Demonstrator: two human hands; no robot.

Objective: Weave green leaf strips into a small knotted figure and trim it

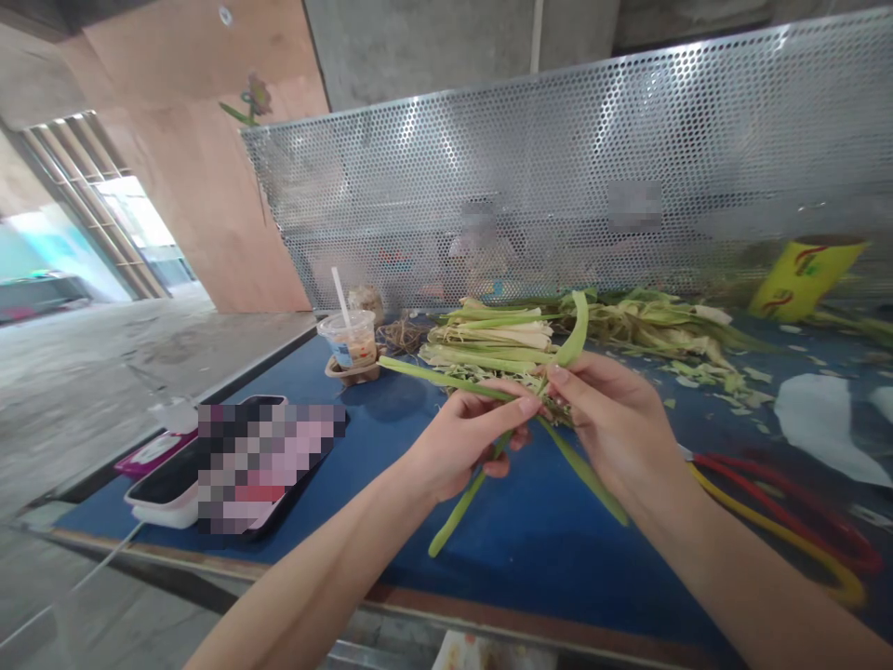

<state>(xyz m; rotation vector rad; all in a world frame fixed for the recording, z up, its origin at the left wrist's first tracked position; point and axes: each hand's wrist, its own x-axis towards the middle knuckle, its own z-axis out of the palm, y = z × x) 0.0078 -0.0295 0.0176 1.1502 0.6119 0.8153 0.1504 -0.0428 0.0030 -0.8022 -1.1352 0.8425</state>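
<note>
Several green leaf strips (457,512) cross one another between my two hands, above the blue table. My left hand (464,433) pinches them close to the crossing, thumb on top. Fingers of my right hand (606,409) are closed on a strip that curls upward (576,330). One strip points left, and two hang down toward the table. How the strips join is hidden behind my fingertips. Just beyond my hands lies a pile of cut pale-green stalks (488,335), with bundled leaves (648,321) to its right.
On the left are a plastic cup with a straw (349,340) in a cardboard holder and two phones (185,465). Scissors with red and yellow handles (781,512) lie at right, near white scraps (819,423). A yellow container (802,279) stands before the perforated metal screen (433,186).
</note>
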